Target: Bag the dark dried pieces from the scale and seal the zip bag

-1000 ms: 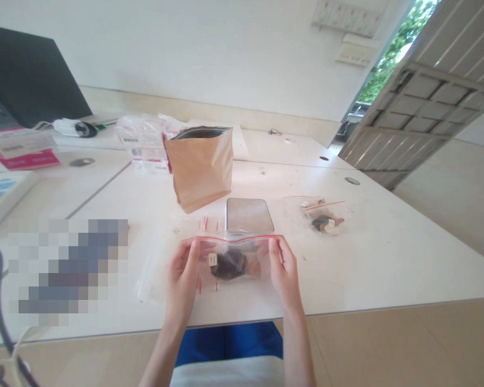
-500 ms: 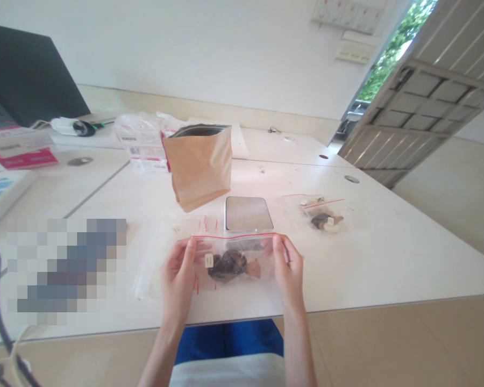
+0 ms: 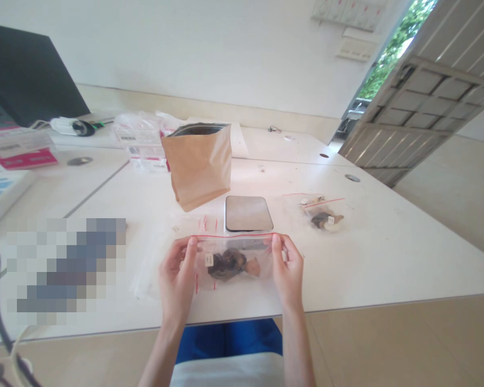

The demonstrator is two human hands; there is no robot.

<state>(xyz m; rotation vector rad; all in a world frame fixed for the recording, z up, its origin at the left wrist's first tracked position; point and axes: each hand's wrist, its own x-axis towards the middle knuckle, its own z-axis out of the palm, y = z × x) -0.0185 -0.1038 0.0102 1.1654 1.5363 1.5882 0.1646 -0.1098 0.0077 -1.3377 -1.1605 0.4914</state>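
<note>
Clear zip bag (image 3: 234, 260) pinched between left hand (image 3: 176, 277) and right hand (image 3: 288, 269), top corners.

The left hand (image 3: 177, 274) and right hand (image 3: 288, 269) spread slightly wider apart, stretching the zip bag (image 3: 234, 258) flatter.

A brown paper pouch (image 3: 197, 164) stands upright and open-topped on the white desk (image 3: 387, 252). Just in front of it lies a small flat scale with a metal top (image 3: 248, 213). To the right of the scale lies a clear packet with a red strip (image 3: 320, 215), dark pieces inside. Behind the pouch sits a heap of clear wrapped packs (image 3: 143, 141). At far left stand a dark monitor (image 3: 24, 75) and a pink-and-white box (image 3: 20, 148). A slatted door (image 3: 423, 102) stands open at right.
</note>
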